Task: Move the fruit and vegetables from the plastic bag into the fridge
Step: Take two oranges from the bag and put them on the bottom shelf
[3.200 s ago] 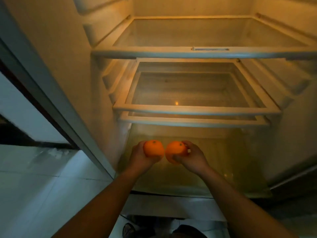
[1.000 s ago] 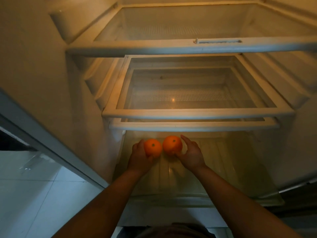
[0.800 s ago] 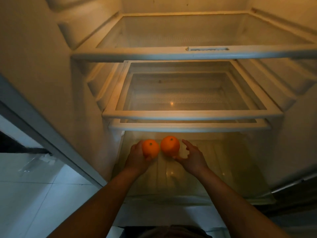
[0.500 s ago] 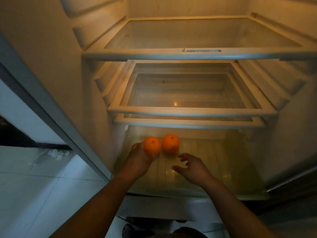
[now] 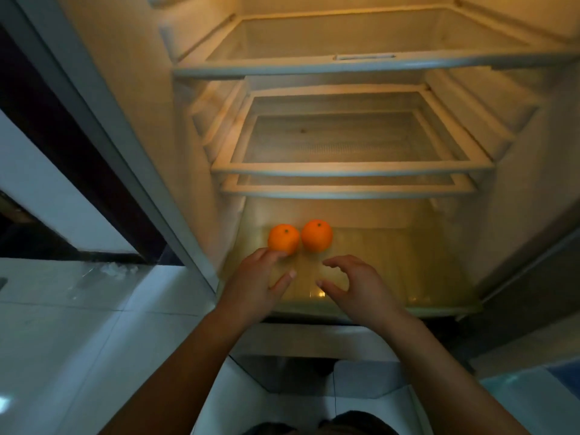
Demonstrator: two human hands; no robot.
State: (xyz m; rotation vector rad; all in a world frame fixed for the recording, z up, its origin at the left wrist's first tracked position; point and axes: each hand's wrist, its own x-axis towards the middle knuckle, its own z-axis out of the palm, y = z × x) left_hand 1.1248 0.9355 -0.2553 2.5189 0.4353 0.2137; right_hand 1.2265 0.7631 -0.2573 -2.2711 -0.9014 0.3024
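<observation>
Two oranges sit side by side on the bottom floor of the open fridge (image 5: 408, 277), the left orange (image 5: 283, 239) and the right orange (image 5: 317, 235). My left hand (image 5: 257, 284) is just in front of the left orange, fingers relaxed, fingertips at its near side and holding nothing. My right hand (image 5: 354, 288) hovers a little nearer than the right orange, fingers loosely curved and empty. The plastic bag is out of view.
Above the oranges are several glass shelves with white rims, the lowest (image 5: 345, 191) and the top one (image 5: 361, 65), all bare. The fridge's left wall (image 5: 131, 98) and the white tiled floor (image 5: 78, 309) lie to the left.
Both hands have let go of the oranges and drawn back toward me. The oranges stay on the fridge floor where they were set down.
</observation>
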